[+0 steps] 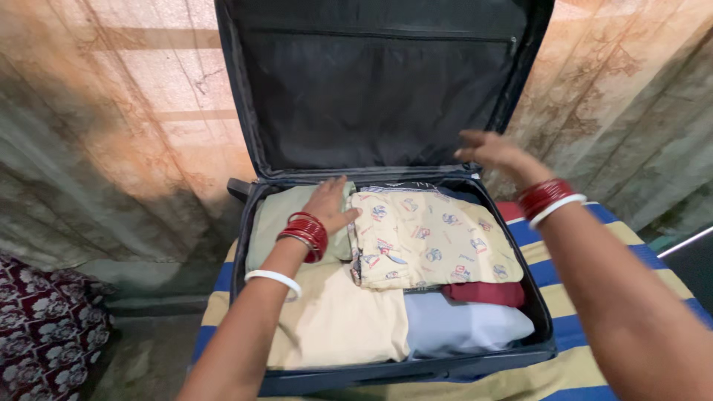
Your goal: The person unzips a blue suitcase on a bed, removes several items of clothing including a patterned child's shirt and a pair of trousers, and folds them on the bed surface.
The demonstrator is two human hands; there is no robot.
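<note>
- far left, a dark red patterned cloth [44,327] sits low by the grey floor, well apart from everything else.
- next, the open suitcase [245,223] lies on a striped sheet [564,297] of blue, yellow and red, its lid [371,96] standing upright against the curtain [111,134].
- inside on the left, a pale green folded cloth [271,215] lies at the back, a beige folded cloth [334,319] in front of it.
- the left hand [330,204], red bangles and a white one on the arm, rests flat on the green cloth, fingers together and lightly bent, thumb touching the edge of the printed cloth.
- middle right, that cream printed cloth [427,238] lies folded on top of the pile, over a dark red garment [486,293].
- in front, a light blue folded cloth [460,327] sits at the near wall.
- right now the right hand [494,152] hovers above the case's back right corner, near the lid's edge, fingers loosely curved and slightly apart, holding nothing.
</note>
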